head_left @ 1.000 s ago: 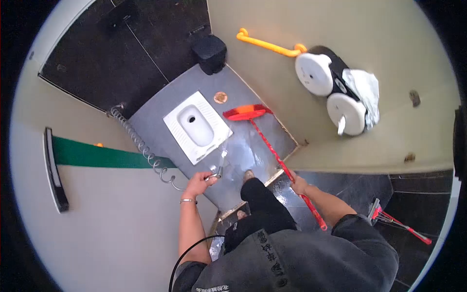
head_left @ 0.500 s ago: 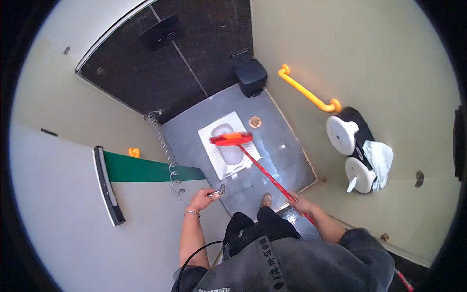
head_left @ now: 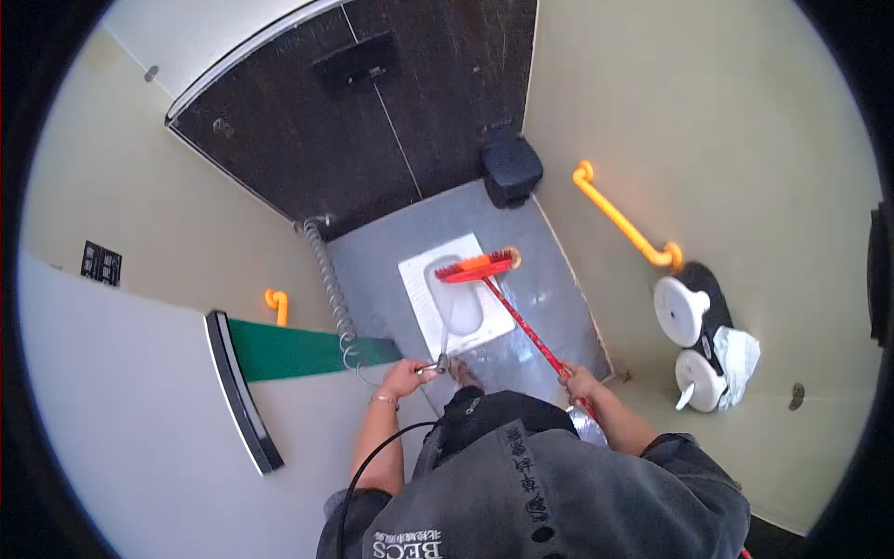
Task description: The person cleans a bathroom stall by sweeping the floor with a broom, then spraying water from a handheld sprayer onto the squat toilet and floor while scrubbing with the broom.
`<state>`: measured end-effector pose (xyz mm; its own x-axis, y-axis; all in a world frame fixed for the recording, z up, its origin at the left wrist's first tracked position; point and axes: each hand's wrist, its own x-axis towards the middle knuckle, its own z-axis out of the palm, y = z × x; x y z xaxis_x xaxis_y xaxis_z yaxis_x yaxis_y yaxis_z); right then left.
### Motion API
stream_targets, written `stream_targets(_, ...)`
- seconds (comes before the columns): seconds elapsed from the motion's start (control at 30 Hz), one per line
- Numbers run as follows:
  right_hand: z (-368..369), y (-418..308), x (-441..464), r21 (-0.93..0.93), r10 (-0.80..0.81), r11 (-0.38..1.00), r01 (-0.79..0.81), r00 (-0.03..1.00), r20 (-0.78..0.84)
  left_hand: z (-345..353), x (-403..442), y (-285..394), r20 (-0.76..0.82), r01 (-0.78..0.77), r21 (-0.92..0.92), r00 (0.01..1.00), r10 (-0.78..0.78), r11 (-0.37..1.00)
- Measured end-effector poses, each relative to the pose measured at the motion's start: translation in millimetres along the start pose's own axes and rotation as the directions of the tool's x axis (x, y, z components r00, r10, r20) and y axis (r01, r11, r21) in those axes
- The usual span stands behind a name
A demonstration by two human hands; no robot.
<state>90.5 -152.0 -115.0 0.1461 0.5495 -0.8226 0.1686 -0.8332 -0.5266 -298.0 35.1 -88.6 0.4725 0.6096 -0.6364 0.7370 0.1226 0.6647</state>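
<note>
My left hand (head_left: 404,378) is closed around a metal spray nozzle (head_left: 434,366), whose coiled hose (head_left: 330,275) runs to the left wall. A thin pale streak, seemingly water, runs from the nozzle towards the white squat toilet (head_left: 422,296). My right hand (head_left: 579,381) grips the red handle of a broom (head_left: 527,328). The red and orange broom head (head_left: 478,267) is over the far right part of the toilet; whether its bristles touch the surface, I cannot tell.
A black bin (head_left: 511,170) stands in the far corner. Along the right wall are a yellow grab bar (head_left: 626,216) and two white paper roll dispensers (head_left: 682,310) with a pale bag beside them. The grey floor (head_left: 549,279) looks wet. The stall door (head_left: 307,396) is on the left.
My view has shifted and a foot has stepped forward near the toilet. The nozzle now points at the toilet with a pale streak coming from it. The broom head has shifted right relative to the toilet.
</note>
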Motion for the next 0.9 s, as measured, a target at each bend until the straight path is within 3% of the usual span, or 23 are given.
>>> stream_targets(0.03, -2.6, -8.0, 3.0, 0.121, 0.013, 0.993, -0.013, 1.000, -0.004, -6.0, 4.7, 2.9, -0.013, -0.038, -0.065, 0.999, 0.037, 0.997)
stream_targets(0.07, -7.9, -15.8, 9.4, 0.129, 0.004, 0.992, 0.001, 0.999, -0.035, -14.9, 7.0, 1.5, -0.082, 0.005, 0.040, 0.997, -0.002, 0.999)
stream_targets(0.17, -23.5, -75.1, 30.1, 0.051, -0.042, 0.997, 0.050, 0.988, -0.148, -37.9, 15.8, -1.3, -0.116, 0.017, -0.011, 0.993, -0.018, 1.000)
stream_targets(0.23, -30.9, -83.8, 102.1, -0.043, -0.138, 0.990, 0.131, 0.947, -0.291, -52.7, 18.4, 6.5, -0.087, 0.041, 0.006, 0.995, -0.040, 0.999)
stream_targets(0.27, -39.1, -101.8, 124.5, -0.057, -0.147, 0.989, 0.136, 0.950, -0.275, -58.6, 20.6, 8.2, -0.057, 0.063, 0.035, 0.996, -0.061, 0.997)
stream_targets(0.33, -48.9, -139.1, 162.6, 0.046, -0.004, 0.999, 0.012, 0.986, -0.166, -60.7, 29.2, 3.6, -0.095, 0.058, 0.017, 0.994, -0.057, 0.998)
stream_targets(0.5, -2.7, -110.7, 161.3, 0.101, -0.085, 0.991, 0.085, 0.996, -0.011, -71.2, 48.2, 9.5, -0.177, 0.020, 0.009, 0.984, -0.018, 1.000)
stream_targets(0.6, -32.5, -158.0, 72.6, 0.312, 0.119, 0.927, -0.206, 0.954, 0.275, -78.6, 43.7, 13.7, -0.140, 0.122, -0.028, 0.982, -0.125, 0.992)
stream_targets(0.67, -64.0, -171.0, 60.8, 0.344, 0.146, 0.892, -0.293, 0.907, 0.395, -83.7, 47.9, 16.1, -0.221, 0.162, -0.033, 0.961, -0.166, 0.986)
stream_targets(0.77, -87.0, -226.6, 49.8, 0.284, 0.197, 0.906, -0.314, 0.906, 0.375, -86.4, 53.2, 17.2, -0.220, 0.152, -0.147, 0.958, -0.182, 0.977)
stream_targets(0.9, -87.4, -274.9, 154.0, -0.061, -0.127, 0.987, 0.150, 0.952, 0.279, -94.5, 62.2, 37.7, -0.260, 0.174, -0.176, 0.941, -0.216, 0.969)
